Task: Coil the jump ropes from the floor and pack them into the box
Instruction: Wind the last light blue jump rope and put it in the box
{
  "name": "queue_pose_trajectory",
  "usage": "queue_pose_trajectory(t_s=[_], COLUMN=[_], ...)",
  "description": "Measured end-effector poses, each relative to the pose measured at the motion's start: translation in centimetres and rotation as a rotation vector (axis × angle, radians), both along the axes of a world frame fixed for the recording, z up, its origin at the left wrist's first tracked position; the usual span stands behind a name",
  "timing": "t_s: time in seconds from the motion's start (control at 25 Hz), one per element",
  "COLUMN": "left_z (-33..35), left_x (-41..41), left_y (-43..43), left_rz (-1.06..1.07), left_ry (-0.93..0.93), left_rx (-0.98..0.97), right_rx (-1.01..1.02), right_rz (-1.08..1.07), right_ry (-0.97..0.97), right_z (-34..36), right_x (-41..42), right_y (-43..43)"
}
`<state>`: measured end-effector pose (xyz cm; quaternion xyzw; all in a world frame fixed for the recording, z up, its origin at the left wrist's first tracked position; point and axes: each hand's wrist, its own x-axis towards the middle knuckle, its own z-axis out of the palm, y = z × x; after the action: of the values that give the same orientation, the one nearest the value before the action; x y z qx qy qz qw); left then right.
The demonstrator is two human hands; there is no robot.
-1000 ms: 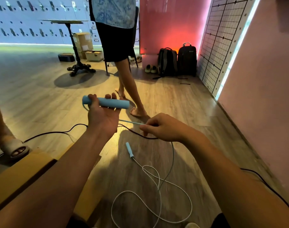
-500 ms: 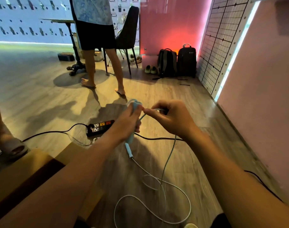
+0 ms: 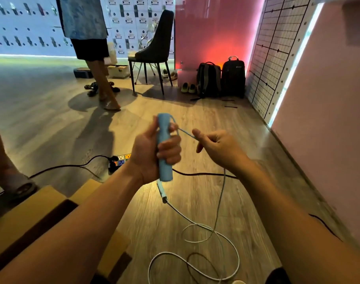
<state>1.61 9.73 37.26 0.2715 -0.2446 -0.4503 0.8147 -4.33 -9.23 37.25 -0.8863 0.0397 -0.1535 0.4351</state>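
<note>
My left hand (image 3: 152, 154) grips a light blue jump rope handle (image 3: 163, 128), held upright above the floor. My right hand (image 3: 216, 146) pinches the thin pale rope (image 3: 186, 133) that runs from the handle's top. From my right hand the rope hangs down to loose loops (image 3: 216, 240) on the wooden floor. The rope's second blue handle (image 3: 161, 190) lies on the floor just below the held one. An open cardboard box (image 3: 42, 203) sits at the lower left, partly hidden by my left arm.
A black cable (image 3: 203, 174) and a power strip (image 3: 119, 160) cross the floor under my hands. A person stands barefoot (image 3: 111, 103) near a dark chair (image 3: 154, 50). Two backpacks (image 3: 222, 78) lean at the back wall. Another person's sandalled foot (image 3: 17, 185) is at the left.
My left hand turned the handle from level to upright and moved to the centre. My right hand stayed pinched on the rope. The standing person walked away toward the back.
</note>
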Motion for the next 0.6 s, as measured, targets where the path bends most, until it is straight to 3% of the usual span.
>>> queue_pose_trajectory(t_s=[0.16,0.36,0.44,0.52,0.6], left_z=[-0.1,-1.3,-1.9,-2.1,-2.3], left_x=[1.6,3.9,4.3,3.5,2.1], left_y=[0.7,1.2,1.3,0.9,0.1], left_rz=[0.522,0.945,1.041,1.094,0.938], left_ry=[0.239,0.257,0.044,-0.376,-0.698], left_rx=[-0.2,-0.034,0.163,0.509,0.741], right_rx=[-0.167,-0.174,-0.141,-0.087,-0.06], right_rz=[0.178,0.347,0.427,0.463,0.443], right_ry=[0.185,0.218,0.193,0.127,0.017], right_z=[0.0,0.5,1.1,1.4,1.4], right_x=[-0.4,-1.0,-1.2,-1.2,-1.1], right_y=[0.8,1.4,1.8,2.1,2.2])
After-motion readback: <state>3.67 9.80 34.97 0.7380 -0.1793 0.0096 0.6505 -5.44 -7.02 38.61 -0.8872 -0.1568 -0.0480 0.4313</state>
